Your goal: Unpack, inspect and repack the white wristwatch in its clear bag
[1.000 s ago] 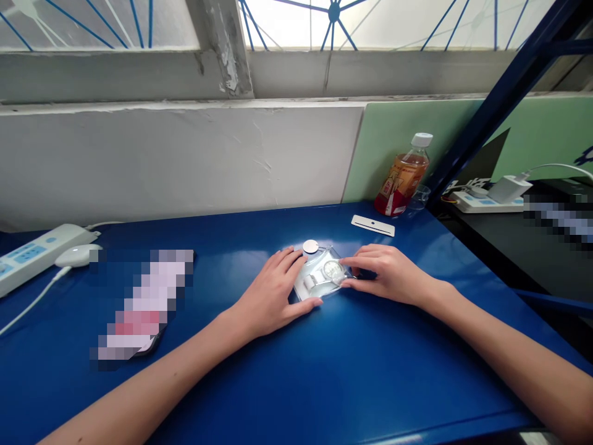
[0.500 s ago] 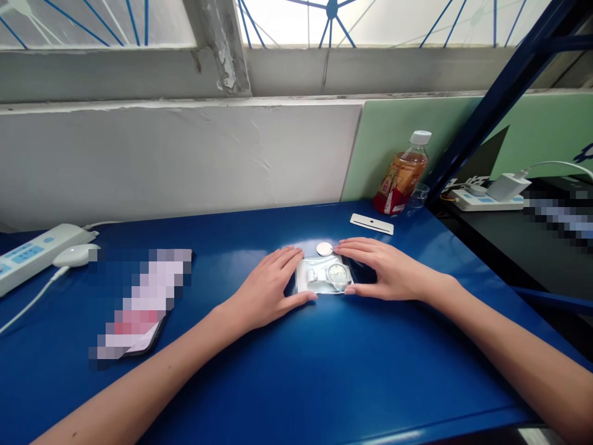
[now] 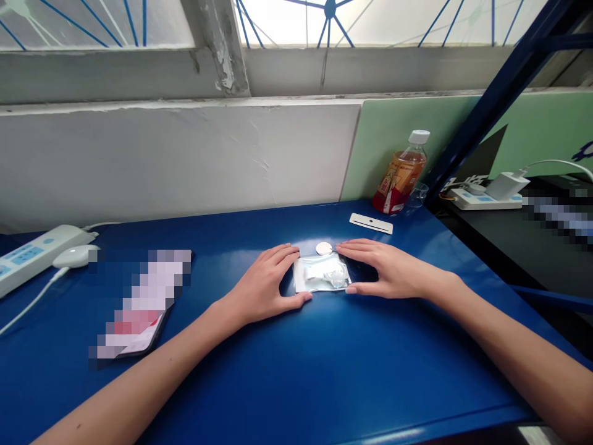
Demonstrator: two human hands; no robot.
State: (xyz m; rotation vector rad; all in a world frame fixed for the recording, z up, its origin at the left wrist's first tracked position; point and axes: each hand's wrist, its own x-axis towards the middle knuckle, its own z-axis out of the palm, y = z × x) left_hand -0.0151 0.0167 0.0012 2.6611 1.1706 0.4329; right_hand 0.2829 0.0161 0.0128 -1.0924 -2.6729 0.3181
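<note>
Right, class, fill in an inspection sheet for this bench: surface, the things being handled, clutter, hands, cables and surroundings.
Surface: blue table, smooth, with glare near the middle.
Job's things: clear plastic bag lying flat, its pale contents unclear; silver disc just behind it.
Clutter: drink bottle and white strip at the far right; phone at the left, mostly blurred.
Hands: left hand and right hand open, fingers at the bag's two sides.
Cables: left power strip with white cable; right power strip with charger plugged in.
Surroundings: white wall, window above, green panel, blue frame post.
</note>
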